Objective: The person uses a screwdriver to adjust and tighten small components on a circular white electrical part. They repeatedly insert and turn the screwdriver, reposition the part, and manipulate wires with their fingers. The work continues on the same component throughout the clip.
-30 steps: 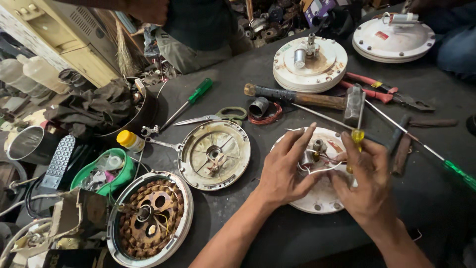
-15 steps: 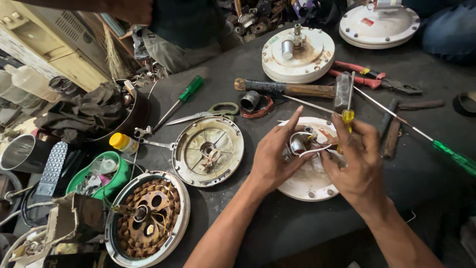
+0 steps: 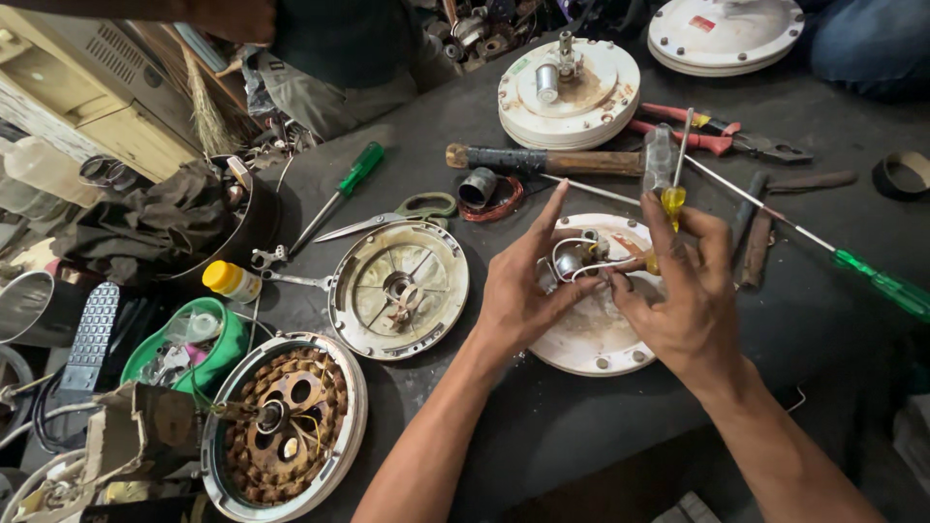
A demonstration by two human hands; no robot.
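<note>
Both hands over the white motor cover [image 3: 591, 334] on the bench [image 3: 542, 416]: left hand [image 3: 518, 291] pinching white wires [image 3: 573, 260], right hand [image 3: 683, 295] gripping a yellow-handled screwdriver [image 3: 673, 199].

white motor cover [image 3: 591, 334], yellow-handled screwdriver [image 3: 671, 199] (green one [image 3: 360, 169] nearby)

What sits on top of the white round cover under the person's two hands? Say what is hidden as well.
On the white round cover, white wires loop around a small metal part at its centre. The left hand and right hand hide the rest of the centre and the wire ends.
</note>
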